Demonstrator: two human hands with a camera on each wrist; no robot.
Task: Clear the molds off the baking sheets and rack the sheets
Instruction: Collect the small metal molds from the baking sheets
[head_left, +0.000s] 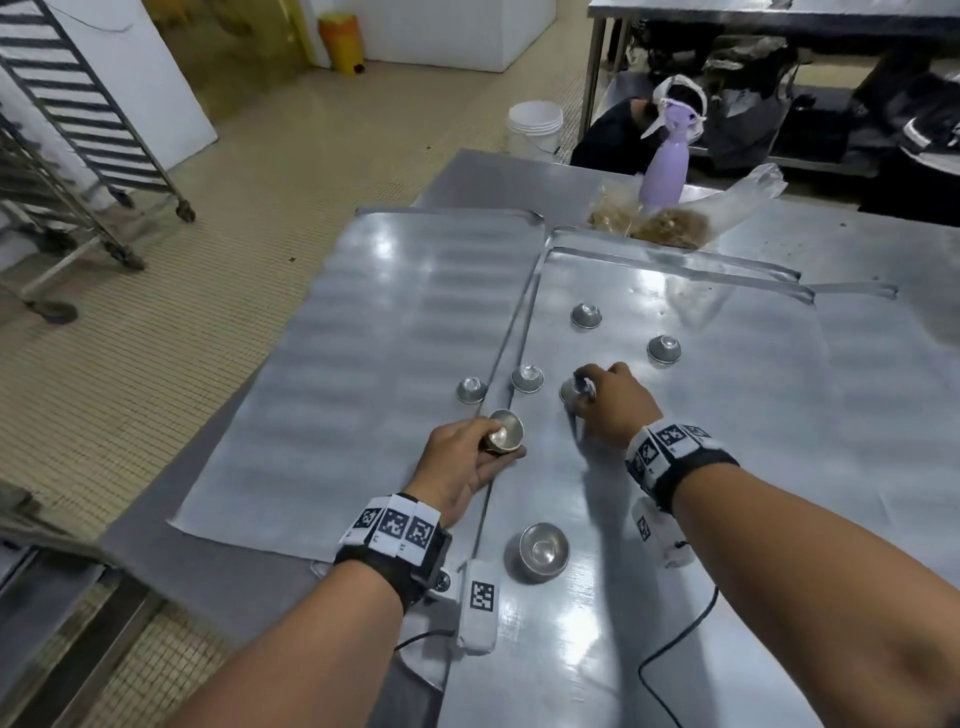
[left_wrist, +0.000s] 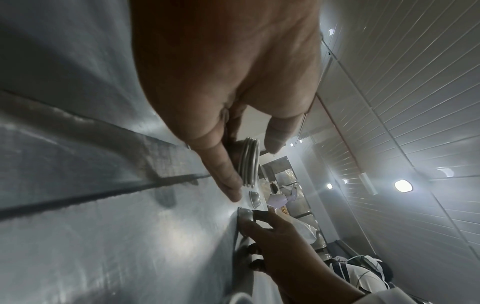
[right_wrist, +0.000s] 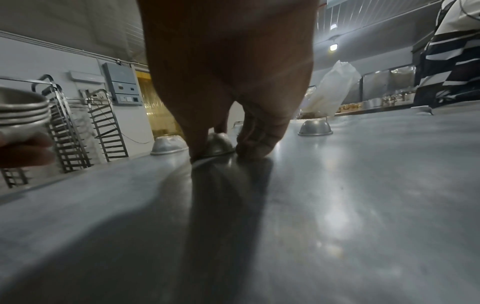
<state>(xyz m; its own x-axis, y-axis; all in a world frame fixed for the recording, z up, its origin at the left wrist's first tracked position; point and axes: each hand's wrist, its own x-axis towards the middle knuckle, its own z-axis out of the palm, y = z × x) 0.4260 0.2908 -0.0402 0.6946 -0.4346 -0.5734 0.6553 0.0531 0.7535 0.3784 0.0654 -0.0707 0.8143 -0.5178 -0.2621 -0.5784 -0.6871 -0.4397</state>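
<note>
Mold (head_left: 571, 391) within right grip (head_left: 605, 402).

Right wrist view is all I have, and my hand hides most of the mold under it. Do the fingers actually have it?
Observer: Yes. In the head view the right hand curls its fingers round an upside-down mold on the right baking sheet.
Operator: I see two more molds ahead. Is anything behind my wrist?
Observer: One open-side-up mold sits on the same sheet, nearer you than both hands.
Operator: And the other sheet?
Observer: A single inverted mold remains on the left baking sheet, just beyond the left hand, which holds the stack of molds.
</note>
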